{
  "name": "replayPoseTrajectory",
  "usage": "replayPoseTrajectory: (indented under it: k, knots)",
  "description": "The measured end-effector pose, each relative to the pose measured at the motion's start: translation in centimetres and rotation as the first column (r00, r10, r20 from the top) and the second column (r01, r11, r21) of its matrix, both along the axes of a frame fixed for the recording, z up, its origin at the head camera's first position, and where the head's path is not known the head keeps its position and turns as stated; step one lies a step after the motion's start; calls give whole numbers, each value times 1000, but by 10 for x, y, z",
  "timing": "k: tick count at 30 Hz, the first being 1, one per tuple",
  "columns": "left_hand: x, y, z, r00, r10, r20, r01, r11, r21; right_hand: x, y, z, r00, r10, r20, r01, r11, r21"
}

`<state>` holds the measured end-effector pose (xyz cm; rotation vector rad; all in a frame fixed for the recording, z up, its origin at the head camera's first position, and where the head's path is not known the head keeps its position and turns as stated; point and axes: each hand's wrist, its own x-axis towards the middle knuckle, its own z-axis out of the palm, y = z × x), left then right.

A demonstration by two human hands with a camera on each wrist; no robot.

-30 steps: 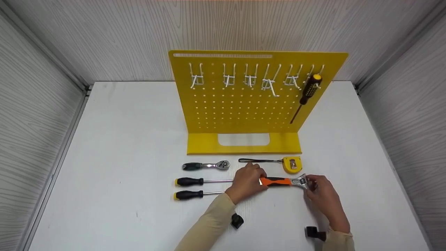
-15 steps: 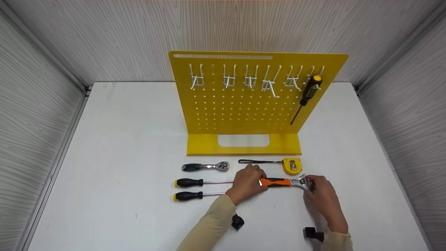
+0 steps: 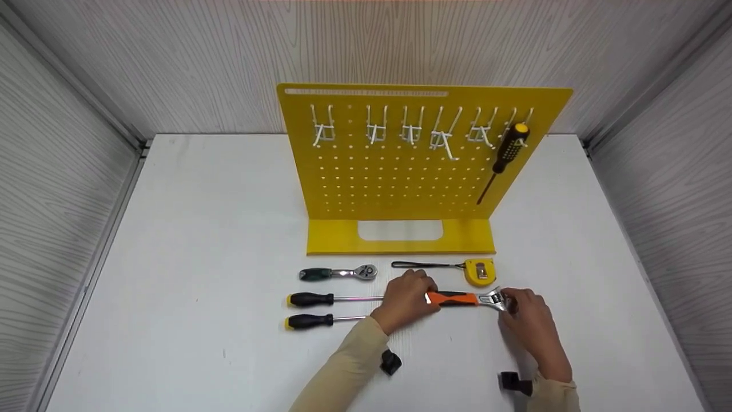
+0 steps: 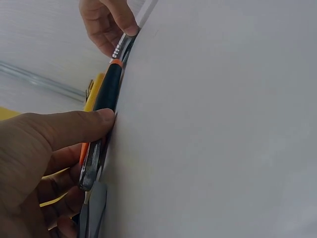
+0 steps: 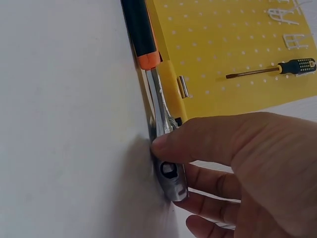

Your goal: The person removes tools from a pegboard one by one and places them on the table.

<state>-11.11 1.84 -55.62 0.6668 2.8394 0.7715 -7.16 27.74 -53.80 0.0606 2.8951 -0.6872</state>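
An adjustable wrench [image 3: 456, 298] with an orange and black handle lies sideways low at the white table. My left hand [image 3: 405, 300] pinches its handle end between thumb and fingers. At the metal head, my right hand [image 3: 532, 323] grips with thumb and fingers, as the right wrist view shows on the wrench head [image 5: 171, 183]. Left of my left hand lie two screwdrivers, the upper screwdriver [image 3: 311, 298] and the lower screwdriver [image 3: 309, 321], both with black and yellow handles; their tips are hidden behind that hand. Just beyond the wrench sits a yellow tape measure [image 3: 479, 272] with a black strap.
Behind the tools stands a yellow pegboard [image 3: 400, 183] with several white hooks [image 3: 441, 140]. A screwdriver [image 3: 509, 150] hangs from its rightmost hook. A ratchet wrench [image 3: 337, 273] lies in front of the board's base, left of the tape measure.
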Motion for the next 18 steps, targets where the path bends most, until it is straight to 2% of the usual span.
replayPoseTrajectory:
  k: [6,15,18]
  knots:
    - [-2,-1,3,997,5,75,-7,1000,22,-2,2,1,1000,2,28,-2,1000,-26]
    - [-3,-3,9,990,-7,144,2,999,34,-3,5,1,998,2,62,2,999,-51]
    - [-3,-4,8,985,-8,174,-3,998,64,-3,5,2,997,-4,76,8,998,-59]
